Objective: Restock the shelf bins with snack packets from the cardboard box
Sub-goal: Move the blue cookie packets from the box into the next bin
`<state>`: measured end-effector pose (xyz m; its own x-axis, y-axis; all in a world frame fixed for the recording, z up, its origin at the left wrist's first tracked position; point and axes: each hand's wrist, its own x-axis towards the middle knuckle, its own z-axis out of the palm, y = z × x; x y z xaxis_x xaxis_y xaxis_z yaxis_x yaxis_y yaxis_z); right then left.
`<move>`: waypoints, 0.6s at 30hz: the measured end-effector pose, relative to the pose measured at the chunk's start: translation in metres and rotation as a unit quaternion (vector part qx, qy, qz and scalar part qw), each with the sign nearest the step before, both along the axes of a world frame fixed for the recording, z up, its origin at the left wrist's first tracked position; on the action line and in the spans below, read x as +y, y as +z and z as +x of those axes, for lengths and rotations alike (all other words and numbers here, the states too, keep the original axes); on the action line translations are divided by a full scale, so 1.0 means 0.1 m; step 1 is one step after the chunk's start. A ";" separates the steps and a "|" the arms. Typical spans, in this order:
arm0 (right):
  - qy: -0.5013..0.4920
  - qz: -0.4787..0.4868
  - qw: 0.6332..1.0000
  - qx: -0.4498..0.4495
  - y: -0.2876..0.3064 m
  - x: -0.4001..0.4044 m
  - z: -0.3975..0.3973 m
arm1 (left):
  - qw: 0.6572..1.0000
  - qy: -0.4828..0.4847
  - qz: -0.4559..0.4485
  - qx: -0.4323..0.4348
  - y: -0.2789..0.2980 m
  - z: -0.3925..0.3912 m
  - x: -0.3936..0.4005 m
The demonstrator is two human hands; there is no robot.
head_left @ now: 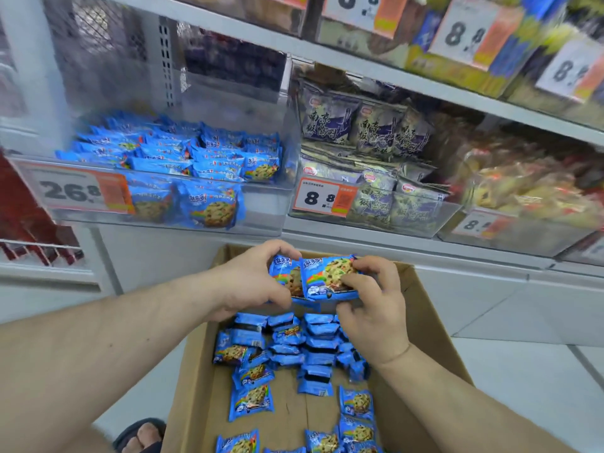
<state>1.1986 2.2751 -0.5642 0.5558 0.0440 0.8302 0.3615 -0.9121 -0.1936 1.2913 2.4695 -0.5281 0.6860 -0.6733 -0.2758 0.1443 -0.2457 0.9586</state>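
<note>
Above the open cardboard box (425,308), the left hand (251,282) and right hand (372,308) each pinch an end of several glossy blue cookie packets (323,279). More packets (287,348) lie inside the box. A clear bin (261,204) above holds the same packets.

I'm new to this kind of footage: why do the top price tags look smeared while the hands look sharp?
Head view: the upper price tags are smeared by blur near the frame edge; the shelf rail slants under wide-angle distortion; the left hand, right hand and held blue cookie packets are crisp under even lighting.
</note>
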 end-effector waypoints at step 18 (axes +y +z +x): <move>-0.004 -0.124 0.988 0.097 0.79 0.37 0.17 | 0.969 0.018 -0.045 -0.244 0.49 0.02 0.25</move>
